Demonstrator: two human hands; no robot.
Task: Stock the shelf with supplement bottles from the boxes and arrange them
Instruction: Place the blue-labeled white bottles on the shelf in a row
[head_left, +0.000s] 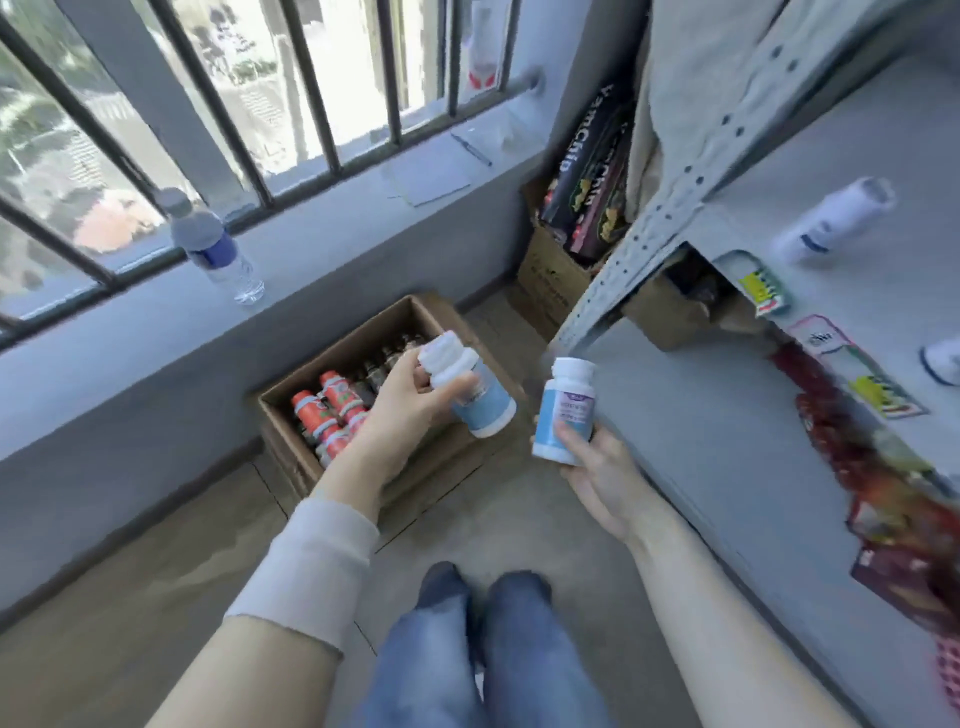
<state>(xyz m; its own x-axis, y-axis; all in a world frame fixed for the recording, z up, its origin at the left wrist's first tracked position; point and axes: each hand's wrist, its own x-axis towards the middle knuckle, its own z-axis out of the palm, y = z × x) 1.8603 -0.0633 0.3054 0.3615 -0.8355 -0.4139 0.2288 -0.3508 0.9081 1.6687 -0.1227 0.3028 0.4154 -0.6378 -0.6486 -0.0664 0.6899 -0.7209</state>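
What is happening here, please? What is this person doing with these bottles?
A person stands beside a grey shelf with a white, blue-labelled bottle in each hand. The left hand grips a tilted bottle above an open cardboard box on the floor, which holds more bottles, some of them orange. The right hand holds an upright bottle close to the shelf edge. Neither is on the shelf yet; another white bottle is there already.
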